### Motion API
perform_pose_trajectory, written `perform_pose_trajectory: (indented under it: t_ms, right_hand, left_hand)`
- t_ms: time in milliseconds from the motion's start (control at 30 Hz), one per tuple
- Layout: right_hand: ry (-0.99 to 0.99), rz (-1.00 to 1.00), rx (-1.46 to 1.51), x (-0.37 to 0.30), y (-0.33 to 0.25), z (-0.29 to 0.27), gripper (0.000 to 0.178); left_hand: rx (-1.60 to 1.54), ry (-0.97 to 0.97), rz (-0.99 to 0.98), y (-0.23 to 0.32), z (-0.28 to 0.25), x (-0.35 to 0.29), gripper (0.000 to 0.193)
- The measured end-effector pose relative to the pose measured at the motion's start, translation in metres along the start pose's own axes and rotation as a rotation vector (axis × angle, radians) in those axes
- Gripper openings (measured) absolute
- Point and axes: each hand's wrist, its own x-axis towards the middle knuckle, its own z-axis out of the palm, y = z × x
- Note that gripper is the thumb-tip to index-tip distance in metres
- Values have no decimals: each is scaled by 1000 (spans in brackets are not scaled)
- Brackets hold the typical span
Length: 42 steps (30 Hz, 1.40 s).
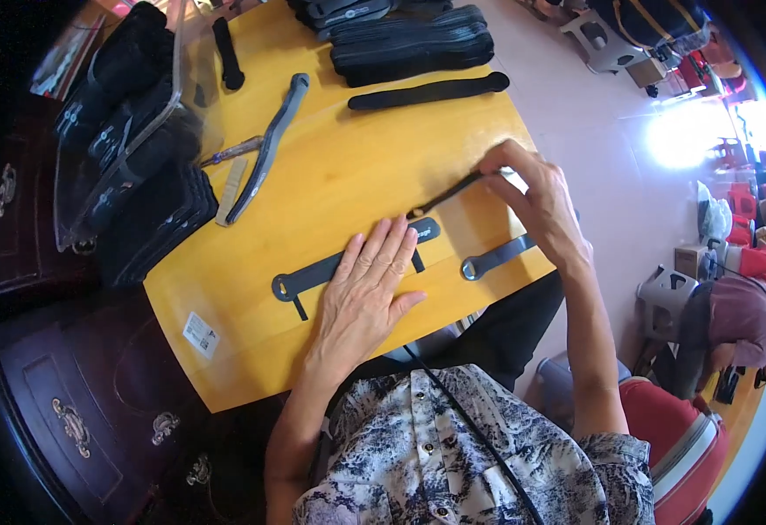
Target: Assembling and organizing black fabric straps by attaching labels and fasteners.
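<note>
My left hand (pixel 367 284) lies flat, fingers stretched out, on a black strap (pixel 313 274) on the yellow table. That strap has a rounded end with a hole at its left and a pale printed mark at its right end. Short dark strips stick out below it near both ends. With thumb and fingers pinched, my right hand (pixel 536 197) holds a thin black strip (pixel 453 192), seen almost edge-on. The strip slants down left to the flat strap's right end; whether the two are joined I cannot tell. Below my right hand lies another dark strap (pixel 498 257) with a ringed end.
Across the yellow table (pixel 252 367), a stack of black straps (pixel 414 45), a single black strap (pixel 427 91), a grey strap (pixel 271 144) and a beige strip (pixel 231 191) lie farther off. A clear bin (pixel 142 149) of strap bundles stands left. People sit at far right.
</note>
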Motion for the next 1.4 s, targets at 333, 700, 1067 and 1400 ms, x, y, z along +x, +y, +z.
perform_pose_trajectory:
  t_ms: [333,700,1067,1400]
  right_hand:
    - [-241,104,409,-38,-67,13,13]
    - [-445,254,305,-36,-51,22,25]
    - [-331,429,418,-40,-32,29,21]
    - [-241,454,472,-36,-29,34,22]
  left_hand:
    - [-1263,428,-253,1,-9,-31,64]
    - [-1012,648,-748,-18,-24,-98,10]
    - [-1116,510,-736,-24,-34,-92,16]
    - [-853,704,-870,-20,-23,-77,15]
